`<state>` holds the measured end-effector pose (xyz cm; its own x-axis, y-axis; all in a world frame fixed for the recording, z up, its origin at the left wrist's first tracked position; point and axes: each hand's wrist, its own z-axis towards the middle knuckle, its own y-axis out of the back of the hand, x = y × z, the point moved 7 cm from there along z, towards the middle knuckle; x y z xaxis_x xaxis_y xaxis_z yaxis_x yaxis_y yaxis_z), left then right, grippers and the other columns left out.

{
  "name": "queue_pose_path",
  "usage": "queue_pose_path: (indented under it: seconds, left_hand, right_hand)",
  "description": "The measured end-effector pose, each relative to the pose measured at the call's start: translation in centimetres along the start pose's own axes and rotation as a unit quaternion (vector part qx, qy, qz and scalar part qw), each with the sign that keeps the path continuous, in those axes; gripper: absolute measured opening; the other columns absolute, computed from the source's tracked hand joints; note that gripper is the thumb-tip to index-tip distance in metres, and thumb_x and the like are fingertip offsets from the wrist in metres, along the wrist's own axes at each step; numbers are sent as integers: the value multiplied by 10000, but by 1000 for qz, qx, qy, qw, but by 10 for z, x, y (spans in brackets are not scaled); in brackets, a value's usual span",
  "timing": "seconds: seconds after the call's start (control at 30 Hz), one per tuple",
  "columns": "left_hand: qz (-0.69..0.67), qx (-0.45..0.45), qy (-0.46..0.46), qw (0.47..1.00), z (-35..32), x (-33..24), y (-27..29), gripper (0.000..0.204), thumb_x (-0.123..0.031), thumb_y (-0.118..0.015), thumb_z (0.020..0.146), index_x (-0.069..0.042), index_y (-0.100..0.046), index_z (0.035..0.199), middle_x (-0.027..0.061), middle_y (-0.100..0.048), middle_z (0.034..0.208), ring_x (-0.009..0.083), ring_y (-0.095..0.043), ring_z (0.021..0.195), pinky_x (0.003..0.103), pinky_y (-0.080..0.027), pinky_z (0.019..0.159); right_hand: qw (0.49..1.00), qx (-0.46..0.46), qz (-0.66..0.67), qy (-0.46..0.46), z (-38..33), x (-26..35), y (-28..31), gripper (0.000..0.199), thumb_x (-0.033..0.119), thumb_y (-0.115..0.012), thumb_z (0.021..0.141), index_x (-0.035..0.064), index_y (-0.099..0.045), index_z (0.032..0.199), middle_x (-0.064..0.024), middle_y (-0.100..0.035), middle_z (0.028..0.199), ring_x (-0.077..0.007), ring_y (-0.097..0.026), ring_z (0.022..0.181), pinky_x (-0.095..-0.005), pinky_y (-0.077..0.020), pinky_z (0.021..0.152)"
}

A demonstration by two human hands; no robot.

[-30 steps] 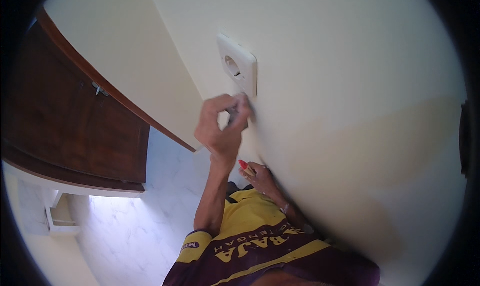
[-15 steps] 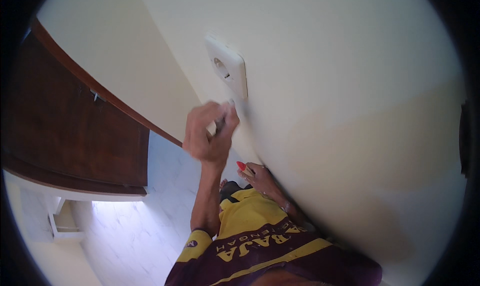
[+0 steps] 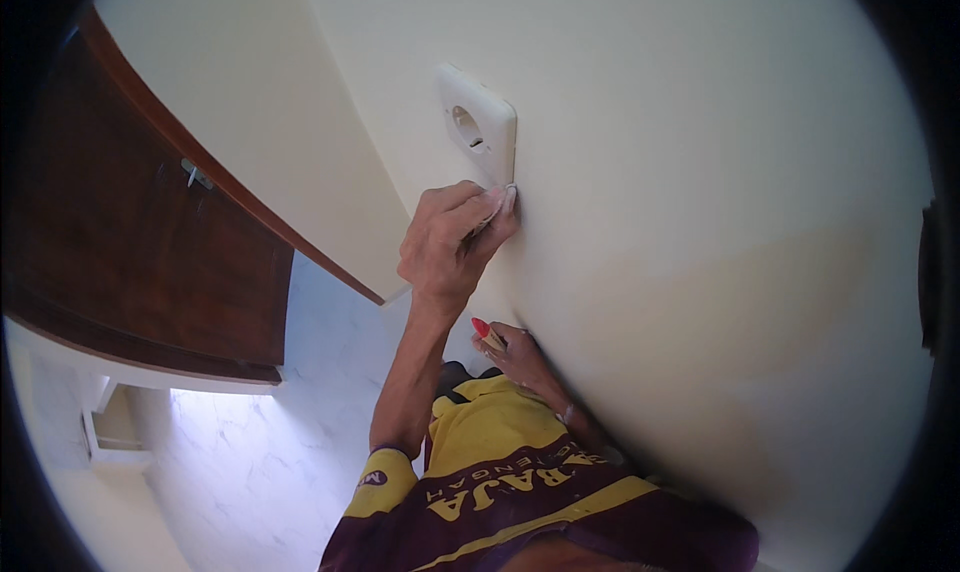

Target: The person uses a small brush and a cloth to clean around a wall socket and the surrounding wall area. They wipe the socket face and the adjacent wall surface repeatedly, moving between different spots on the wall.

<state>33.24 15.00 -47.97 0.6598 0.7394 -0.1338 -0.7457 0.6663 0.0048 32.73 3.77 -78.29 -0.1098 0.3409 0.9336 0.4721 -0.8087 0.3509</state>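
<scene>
A white wall socket plate (image 3: 495, 122) with a round recess is on the pale wall in front of me. My left hand (image 3: 450, 237) is closed in a pinch, its fingertips touching the plate's lower corner. Whitish smears cover those fingers, and what they pinch is hidden. Lower down, close to the wall by my waist, my right hand (image 3: 518, 354) is closed around a slim tan handle with a red tip (image 3: 481, 326). The rest of that tool is out of sight.
A pale wall (image 3: 680, 152) runs along my right, with a darker, tan patch on it. To the left stands a dark brown door (image 3: 150, 232) with a metal handle (image 3: 195, 174). The floor (image 3: 330, 322) has white marbled tiles.
My left hand has moved slightly right and up, from just below the socket plate to its lower corner. The right hand stays low, holding the red-tipped handle.
</scene>
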Motion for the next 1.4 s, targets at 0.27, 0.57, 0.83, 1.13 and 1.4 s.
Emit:
queue_pose_path:
  seconds: [0.27, 0.57, 0.83, 1.13, 1.4]
  left_hand:
    - [30, -13, -1, 999, -9, -1, 9, 449, 26, -928, 710, -68, -701, 1085, 71, -719, 898, 188, -664, 727, 291, -523, 559]
    - [7, 11, 4, 1000, -9, -9, 5, 412, 18, -933, 701, -63, -712, 1040, 81, -721, 883, 207, -683, 741, 306, -542, 594]
    - [-22, -3, -21, 1000, 0, -24, 11, 430, 35, -933, 681, -62, -732, 1049, 77, -723, 883, 222, -690, 763, 319, -555, 630]
    - [-10, 20, -10, 1000, -8, -12, 6, 404, 42, -916, 703, -59, -721, 1043, 70, -721, 885, 201, -679, 732, 308, -538, 580]
    - [-13, 22, 16, 1000, -7, -4, 6, 402, -14, -942, 695, -81, -715, 1020, 56, -716, 861, 198, -683, 727, 302, -543, 582]
  right_hand:
    - [1000, -9, -4, 1, -9, 7, -1, 358, 339, -723, 996, -8, -653, 942, -121, -591, 689, -196, -495, 629, -403, -466, 626]
    - [1000, -4, 9, -12, -13, -7, -2, 368, 339, -731, 991, -8, -639, 913, -119, -577, 685, -191, -493, 625, -395, -454, 609]
    - [1000, -13, 18, 19, -13, -7, -3, 342, 324, -735, 985, -6, -655, 949, -147, -616, 724, -212, -543, 639, -400, -480, 638]
    - [998, -36, 34, 49, -14, 0, -2, 317, 310, -728, 990, 1, -657, 972, -149, -612, 724, -219, -537, 642, -407, -475, 638]
    - [999, -21, 27, 3, -14, -16, -5, 363, 346, -730, 986, -9, -654, 982, -152, -602, 718, -211, -530, 647, -417, -465, 628]
